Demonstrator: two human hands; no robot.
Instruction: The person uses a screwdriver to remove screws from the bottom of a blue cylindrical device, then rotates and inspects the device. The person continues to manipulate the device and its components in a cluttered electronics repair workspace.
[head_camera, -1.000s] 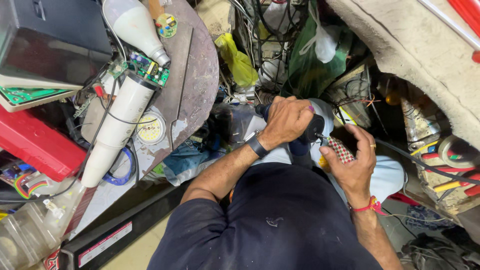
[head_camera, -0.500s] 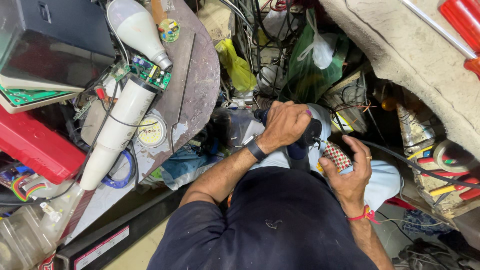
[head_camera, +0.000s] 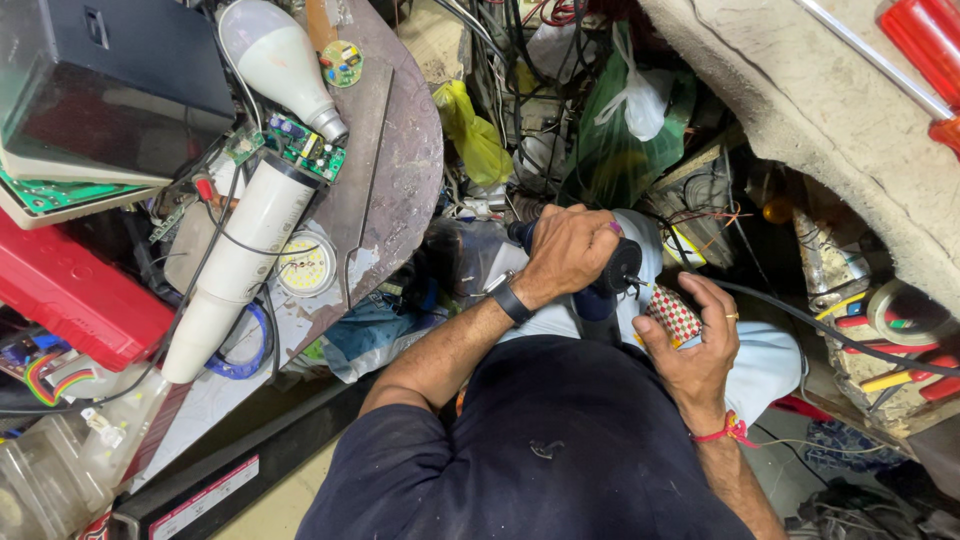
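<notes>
Now right hand (head_camera: 690, 340) has closed in, gripping the checkered piece (head_camera: 672, 314) at the tool tip; left hand (head_camera: 570, 250) stays clenched round the dark power tool (head_camera: 612, 275).

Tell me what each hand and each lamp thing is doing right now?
Left hand: wrapped around a dark power tool.
Right hand: holding a small chequered piece at the tool's tip.
Bulb: unlit, lying on its side.
Green circuit board: bare, uncovered.
</notes>
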